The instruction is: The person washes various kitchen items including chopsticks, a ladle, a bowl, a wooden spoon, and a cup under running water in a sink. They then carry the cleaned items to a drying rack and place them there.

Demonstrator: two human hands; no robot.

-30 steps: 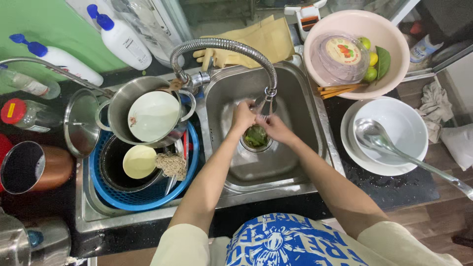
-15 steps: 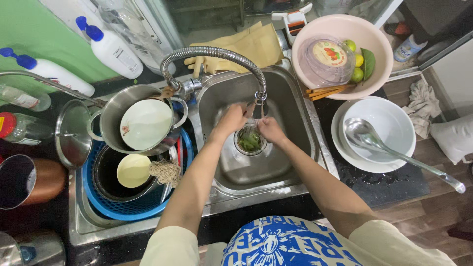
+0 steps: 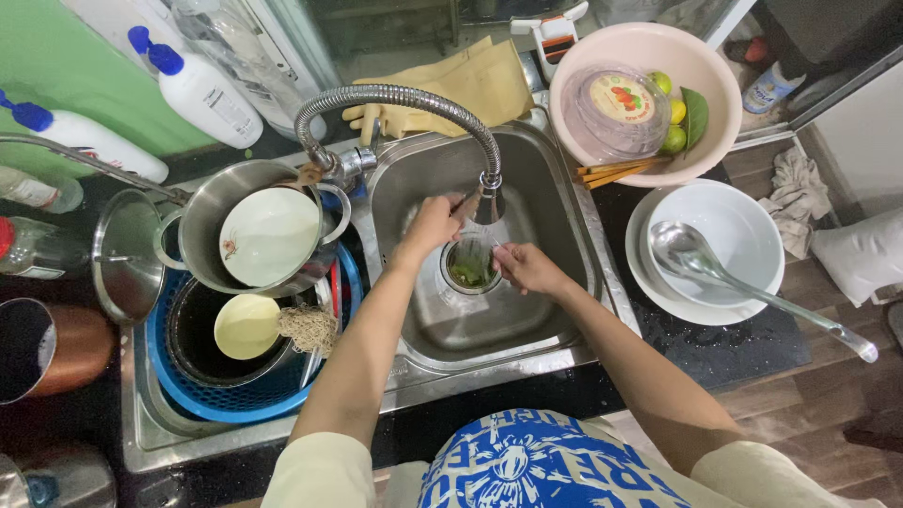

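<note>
My left hand (image 3: 431, 226) reaches into the steel sink (image 3: 555, 310) with its fingers spread, right beside the spray head of the coiled steel faucet (image 3: 404, 96). My right hand (image 3: 527, 268) lies lower, its bent fingertips at the right rim of the drain strainer (image 3: 468, 268), which holds green scraps. Water runs from the spray head between the two hands. I see nothing held in either hand.
Left of the sink a steel pot (image 3: 202, 221) holds a white plate, above a blue basket (image 3: 254, 400) with a dark pan, small yellow dish and scrubber. A pot lid (image 3: 127, 259), bottles (image 3: 198, 89), yellow gloves (image 3: 451, 80), pink basin (image 3: 705, 66) and ladle in white bowl (image 3: 743, 221) surround it.
My hands were pressed together over the strainer; now they have drawn slightly apart, the left one nearer the spray head.
</note>
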